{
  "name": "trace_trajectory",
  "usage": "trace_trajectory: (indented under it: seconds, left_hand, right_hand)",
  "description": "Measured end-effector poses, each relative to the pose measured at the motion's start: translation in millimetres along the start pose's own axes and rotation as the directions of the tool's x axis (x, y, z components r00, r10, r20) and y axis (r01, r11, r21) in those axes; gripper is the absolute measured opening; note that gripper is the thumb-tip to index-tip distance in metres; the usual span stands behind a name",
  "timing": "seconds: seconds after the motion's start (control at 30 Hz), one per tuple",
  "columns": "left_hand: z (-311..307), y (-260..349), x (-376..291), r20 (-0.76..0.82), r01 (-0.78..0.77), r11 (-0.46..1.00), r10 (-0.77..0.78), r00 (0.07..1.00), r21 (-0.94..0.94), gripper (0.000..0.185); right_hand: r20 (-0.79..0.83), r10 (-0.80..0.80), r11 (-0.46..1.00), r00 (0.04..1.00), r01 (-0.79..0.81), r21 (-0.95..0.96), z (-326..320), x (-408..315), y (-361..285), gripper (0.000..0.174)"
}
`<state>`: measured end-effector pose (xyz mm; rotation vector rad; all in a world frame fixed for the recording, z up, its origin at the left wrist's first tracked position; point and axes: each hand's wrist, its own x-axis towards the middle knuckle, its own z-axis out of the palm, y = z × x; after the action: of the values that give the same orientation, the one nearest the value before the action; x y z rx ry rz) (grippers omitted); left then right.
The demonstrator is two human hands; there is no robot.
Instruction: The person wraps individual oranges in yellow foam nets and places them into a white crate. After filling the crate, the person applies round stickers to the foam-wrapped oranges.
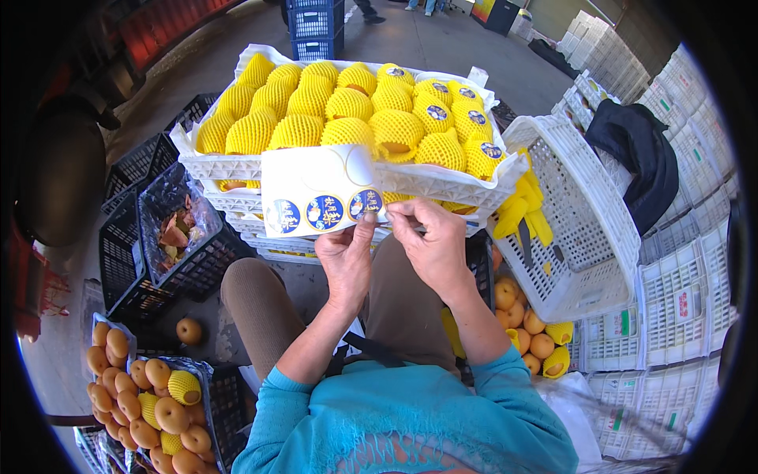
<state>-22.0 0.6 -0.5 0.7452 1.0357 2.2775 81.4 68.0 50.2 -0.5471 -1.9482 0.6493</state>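
My left hand (349,260) grips the lower edge of a white sheet of round stickers (320,172), thumb on top. Three blue round labels (324,212) run along its bottom row; above them the backing shows bare circles. The fingertips of my right hand (429,237) pinch at the sheet's right edge, beside the rightmost label. Whether a label has come loose there I cannot tell. Just beyond the sheet, a white plastic crate (444,178) holds rows of pears in yellow foam nets (349,103). Several nets at the right bear a blue round sticker (437,112).
A white basket (592,260) with yellow gloves (524,204) leans at right, by stacked white crates (681,308). Dark crates (127,237) stand at left. Loose brown pears (142,409) fill a crate at lower left; one pear (189,331) lies on the floor. Blue crates (317,23) stand ahead.
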Motion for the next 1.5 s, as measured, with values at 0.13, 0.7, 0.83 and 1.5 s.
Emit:
trace_trajectory:
  seconds: [0.13,0.7,0.83,1.5]
  left_hand:
    - [4,-4,-1,-0.007,-0.102,0.993,0.103,0.995,0.066,0.016]
    - [-63,10,40,-0.184,0.071,0.963,-0.122,0.975,-0.261,0.03]
    - [-57,6,34,-0.161,0.148,0.97,-0.181,0.97,-0.194,0.03]
    - [-72,36,39,-0.122,0.058,0.998,-0.053,0.991,0.036,0.027]
  right_hand:
    - [-0.005,-0.041,0.993,0.999,0.04,-0.111,6,4,7,0.005]
    - [0.163,-0.197,0.647,0.967,0.253,-0.72,-80,103,64,0.005]
    - [0.447,-0.138,0.547,0.884,0.444,-0.71,-73,100,71,0.012]
    - [0.709,0.518,0.748,0.478,0.149,-0.647,6,211,94,0.115]
